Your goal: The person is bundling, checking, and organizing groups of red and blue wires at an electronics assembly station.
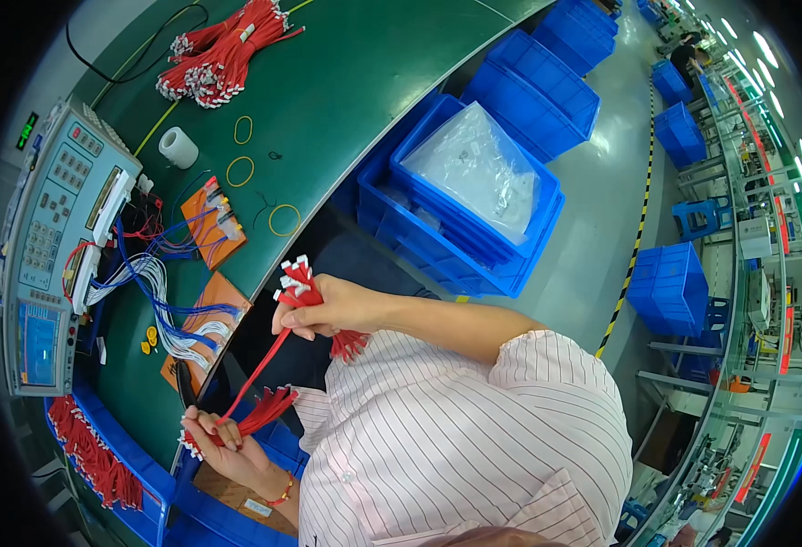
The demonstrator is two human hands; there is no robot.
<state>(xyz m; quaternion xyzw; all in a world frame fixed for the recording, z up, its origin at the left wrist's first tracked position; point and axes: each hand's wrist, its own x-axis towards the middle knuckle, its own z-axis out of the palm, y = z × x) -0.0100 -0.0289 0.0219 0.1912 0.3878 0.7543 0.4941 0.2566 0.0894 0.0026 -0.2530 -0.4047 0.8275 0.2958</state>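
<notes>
While both hands are pinching opposite ends of the same bundle of red wire leads [257,372], it honestly looks like a tangle waiting to happen; the right hand [323,310] has a closed grip on the upper end, white connector tips poking out above the fingers, and the left hand [221,436] is closed around the lower end, down by the edge of the green tabletop [346,100]. One lead runs taut between the two hands while the rest fan out loose — if that single one takes all the pull, I'd guess a terminal could get yanked off its crimp; loose strands near the left hand could also slip out and drop into the blue bin [141,492] with the other red leads, mixing sorted and unsorted. The yellow rubber bands [284,220] sit well apart from either hand, so nothing is bundled yet.
</notes>
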